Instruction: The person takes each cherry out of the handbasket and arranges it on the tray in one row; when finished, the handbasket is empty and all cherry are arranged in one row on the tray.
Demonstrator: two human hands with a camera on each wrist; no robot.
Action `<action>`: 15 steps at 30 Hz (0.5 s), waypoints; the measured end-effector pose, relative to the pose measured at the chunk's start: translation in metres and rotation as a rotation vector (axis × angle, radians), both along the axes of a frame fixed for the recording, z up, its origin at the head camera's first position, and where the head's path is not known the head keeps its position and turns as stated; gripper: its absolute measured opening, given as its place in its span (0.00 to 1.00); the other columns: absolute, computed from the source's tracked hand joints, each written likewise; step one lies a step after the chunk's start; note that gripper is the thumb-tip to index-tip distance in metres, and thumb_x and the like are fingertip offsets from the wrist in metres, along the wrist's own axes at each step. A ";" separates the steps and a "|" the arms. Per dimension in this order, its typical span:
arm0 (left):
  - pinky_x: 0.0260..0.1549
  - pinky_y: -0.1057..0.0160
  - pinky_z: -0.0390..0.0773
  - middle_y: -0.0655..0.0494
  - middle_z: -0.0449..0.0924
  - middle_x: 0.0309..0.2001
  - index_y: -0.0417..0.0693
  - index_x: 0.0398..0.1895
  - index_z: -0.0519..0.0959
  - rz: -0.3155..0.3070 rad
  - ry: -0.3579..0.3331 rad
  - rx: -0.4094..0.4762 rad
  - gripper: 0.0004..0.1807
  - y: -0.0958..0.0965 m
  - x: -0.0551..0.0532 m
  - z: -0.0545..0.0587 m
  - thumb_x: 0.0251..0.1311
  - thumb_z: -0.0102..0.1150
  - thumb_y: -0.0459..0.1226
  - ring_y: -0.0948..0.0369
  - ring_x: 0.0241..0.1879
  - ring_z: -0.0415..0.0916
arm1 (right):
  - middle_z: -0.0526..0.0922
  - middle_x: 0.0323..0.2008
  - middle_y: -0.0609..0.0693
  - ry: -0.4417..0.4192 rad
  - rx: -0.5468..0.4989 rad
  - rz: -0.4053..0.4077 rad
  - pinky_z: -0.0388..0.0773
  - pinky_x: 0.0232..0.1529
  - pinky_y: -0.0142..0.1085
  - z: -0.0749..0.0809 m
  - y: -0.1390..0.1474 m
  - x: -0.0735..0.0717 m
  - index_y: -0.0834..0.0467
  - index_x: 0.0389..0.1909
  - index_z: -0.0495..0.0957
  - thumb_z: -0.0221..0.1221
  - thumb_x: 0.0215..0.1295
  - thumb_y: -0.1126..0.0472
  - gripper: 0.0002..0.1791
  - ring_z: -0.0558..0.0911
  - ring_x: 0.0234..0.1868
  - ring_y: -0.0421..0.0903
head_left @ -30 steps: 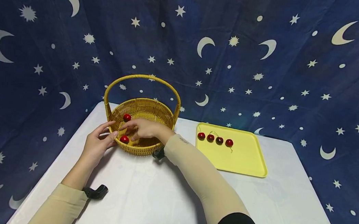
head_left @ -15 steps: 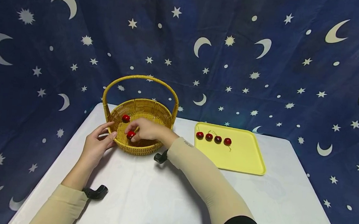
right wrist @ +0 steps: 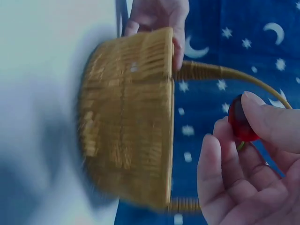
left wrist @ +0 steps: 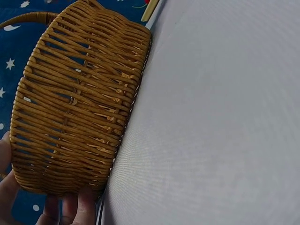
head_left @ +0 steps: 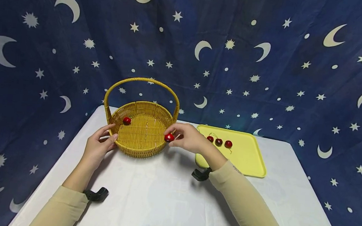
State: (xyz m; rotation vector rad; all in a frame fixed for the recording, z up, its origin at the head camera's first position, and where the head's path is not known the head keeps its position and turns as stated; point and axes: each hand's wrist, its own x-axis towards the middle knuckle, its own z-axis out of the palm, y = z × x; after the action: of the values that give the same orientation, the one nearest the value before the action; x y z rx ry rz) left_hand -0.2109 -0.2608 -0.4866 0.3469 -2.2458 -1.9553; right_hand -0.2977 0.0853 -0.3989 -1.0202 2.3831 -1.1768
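1. Right hand (head_left: 187, 137) is pinching a red cherry (head_left: 168, 137) near the right side of the wicker basket (head_left: 138, 153).
2. Left hand (head_left: 95, 148) is gripping the wicker basket's left side!
3. Transfer, apparently, is unfolding; next is likely calling for gentle release over the yellow tray (head_left: 243, 162).

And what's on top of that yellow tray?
At least three red cherries show on the yellow tray. The right hand and wrist partly cover its left side, hiding what's beneath in the head view.
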 end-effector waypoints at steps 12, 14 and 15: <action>0.47 0.71 0.89 0.41 0.64 0.70 0.54 0.82 0.68 0.002 -0.011 -0.009 0.33 0.000 0.000 -0.001 0.77 0.63 0.44 0.72 0.49 0.78 | 0.85 0.52 0.56 0.074 0.041 -0.385 0.86 0.45 0.31 -0.034 0.171 0.015 0.61 0.55 0.87 0.72 0.62 0.73 0.19 0.86 0.45 0.48; 0.47 0.72 0.89 0.40 0.64 0.71 0.54 0.83 0.67 0.000 -0.010 -0.010 0.33 0.000 0.000 -0.001 0.78 0.63 0.44 0.73 0.49 0.78 | 0.84 0.54 0.57 0.092 0.067 -0.440 0.85 0.44 0.29 -0.037 0.195 0.011 0.61 0.55 0.86 0.72 0.63 0.73 0.20 0.86 0.47 0.49; 0.47 0.72 0.89 0.39 0.64 0.72 0.54 0.83 0.67 -0.001 -0.009 -0.009 0.33 0.000 -0.001 -0.001 0.78 0.63 0.44 0.73 0.48 0.78 | 0.83 0.55 0.58 0.100 0.083 -0.465 0.86 0.43 0.29 -0.038 0.206 0.008 0.61 0.56 0.86 0.72 0.64 0.73 0.20 0.86 0.48 0.50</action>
State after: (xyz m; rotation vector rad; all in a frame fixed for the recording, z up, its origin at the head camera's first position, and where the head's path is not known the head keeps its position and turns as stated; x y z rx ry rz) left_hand -0.2114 -0.2613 -0.4874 0.3542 -2.2604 -1.9473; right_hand -0.2899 0.2913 -0.4372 -0.5200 2.8180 -1.1754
